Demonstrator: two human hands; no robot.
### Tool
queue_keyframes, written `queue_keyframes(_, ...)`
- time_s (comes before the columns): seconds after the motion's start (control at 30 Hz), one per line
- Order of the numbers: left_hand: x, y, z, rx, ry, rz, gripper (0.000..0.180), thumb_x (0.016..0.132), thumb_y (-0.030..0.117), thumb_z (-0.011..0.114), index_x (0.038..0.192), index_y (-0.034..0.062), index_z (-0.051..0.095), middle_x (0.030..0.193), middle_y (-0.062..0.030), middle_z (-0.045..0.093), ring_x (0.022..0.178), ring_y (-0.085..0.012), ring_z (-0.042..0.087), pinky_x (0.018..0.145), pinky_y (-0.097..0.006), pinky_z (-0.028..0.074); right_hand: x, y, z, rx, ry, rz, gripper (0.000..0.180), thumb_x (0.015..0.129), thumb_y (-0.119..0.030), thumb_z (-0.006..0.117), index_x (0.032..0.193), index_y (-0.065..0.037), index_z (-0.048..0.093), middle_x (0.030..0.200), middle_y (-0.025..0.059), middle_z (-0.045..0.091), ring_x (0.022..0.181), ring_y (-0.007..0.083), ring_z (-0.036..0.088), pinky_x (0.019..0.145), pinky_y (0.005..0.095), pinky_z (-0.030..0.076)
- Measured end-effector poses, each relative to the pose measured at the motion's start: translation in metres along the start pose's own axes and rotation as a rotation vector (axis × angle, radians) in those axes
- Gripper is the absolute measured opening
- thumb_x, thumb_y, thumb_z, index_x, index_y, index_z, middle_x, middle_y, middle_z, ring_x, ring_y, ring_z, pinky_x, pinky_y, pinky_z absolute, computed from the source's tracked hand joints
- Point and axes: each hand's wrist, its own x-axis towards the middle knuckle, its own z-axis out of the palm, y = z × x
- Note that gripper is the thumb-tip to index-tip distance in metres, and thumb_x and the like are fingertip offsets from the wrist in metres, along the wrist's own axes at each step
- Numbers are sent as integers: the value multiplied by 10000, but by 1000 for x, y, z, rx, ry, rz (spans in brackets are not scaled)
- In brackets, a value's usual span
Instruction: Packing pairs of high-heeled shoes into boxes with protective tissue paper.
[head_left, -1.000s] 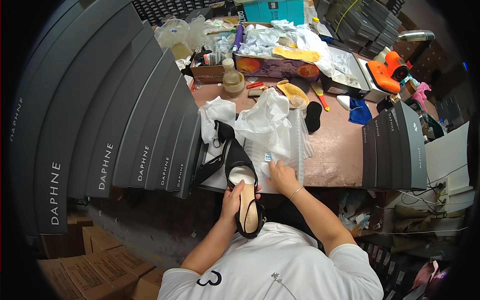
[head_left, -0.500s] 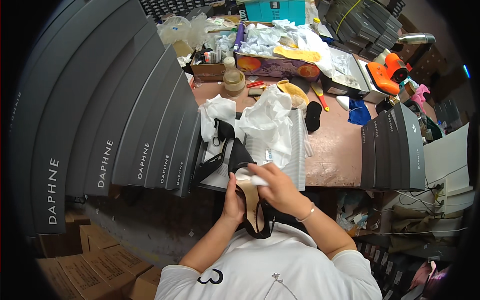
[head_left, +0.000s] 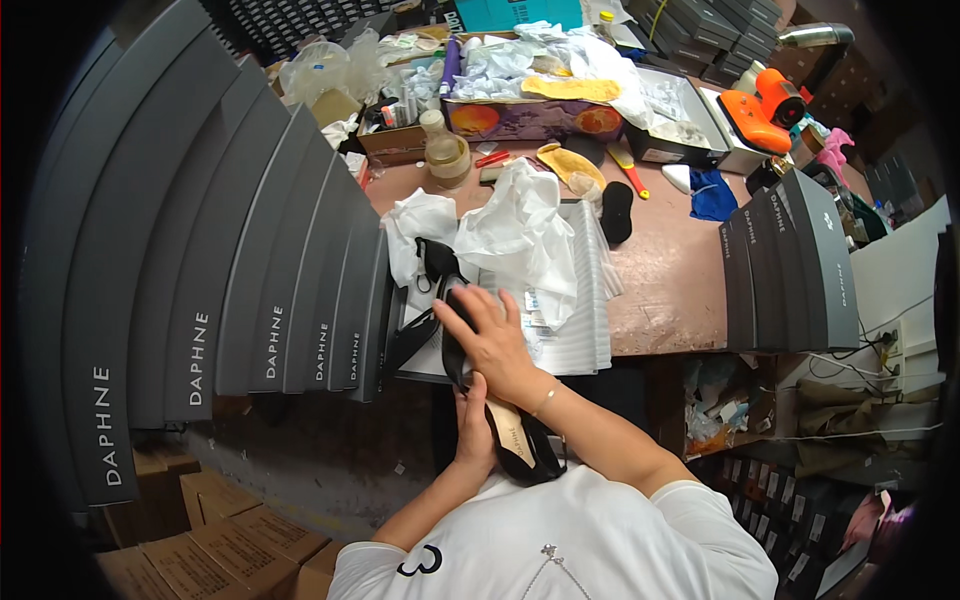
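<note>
My left hand [head_left: 474, 432] is closed around the side of a black shoe [head_left: 530, 455] with a beige insole. Its heel end with a strap lies toward my body, and its toe points away from me. Over the toe lies my right hand [head_left: 492, 345], fingers stretched and apart; the palm hides most of the toe and the shoe's opening. Just beyond is an open shoebox [head_left: 600, 340] lined with ribbed white sheet. A second black shoe [head_left: 436, 262] lies at its left side, partly hidden, among white tissue paper [head_left: 525, 230].
Tall rows of dark grey shoeboxes [head_left: 250, 250] stand at left; a smaller group [head_left: 785, 270] stands right. Farther back are a glass jar [head_left: 447, 155], a yellow-red brush [head_left: 628, 170], a black pad [head_left: 617, 212], a blue cloth [head_left: 712, 195] and an orange tool [head_left: 760, 115].
My right hand has moved forward and left from the shoe's opening onto its toe. The white wad at its fingers no longer shows. My left hand still holds the shoe; the view has shifted slightly.
</note>
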Motion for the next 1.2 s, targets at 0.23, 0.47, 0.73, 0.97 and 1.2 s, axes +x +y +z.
queue_keyframes(0.23,24,38,-31,28,153,-43,572,962,578,380,1025,43,571,844,-91,641,606,-161,619,516,-263,520,-22,60,-42,490,-312,330,550,796,-202,721,1274,-45,500,1145,217,588,946,363,621,827,416,496)
queue_keyframes(0.47,41,34,-18,67,115,-202,661,932,640,374,1024,21,588,870,-121,671,622,-166,652,515,-257,530,-49,91,-5,258,-570,319,459,742,-318,770,1042,-18,595,842,154,636,751,341,627,681,383,505)
queue_keyframes(0.73,33,32,24,-146,31,-42,498,979,508,416,1151,62,555,1065,-43,606,990,-154,577,852,-293,463,-19,18,-41,385,-254,165,353,710,-94,733,1017,-58,563,825,127,549,734,344,597,640,403,494)
queue_keyframes(0.97,43,6,1,-127,-75,-79,497,994,485,399,1233,59,492,1176,-70,538,1067,-167,535,905,-306,448,-16,21,-31,214,-46,14,346,624,-134,773,897,-67,570,855,93,544,794,286,541,665,382,438)
queue_keyframes(1.2,29,16,11,146,-185,-146,683,952,645,278,1033,31,569,793,-89,611,659,-154,616,585,-253,504,-12,36,-35,379,-41,232,613,673,-172,806,1203,-44,526,1043,154,558,991,356,551,857,378,456)
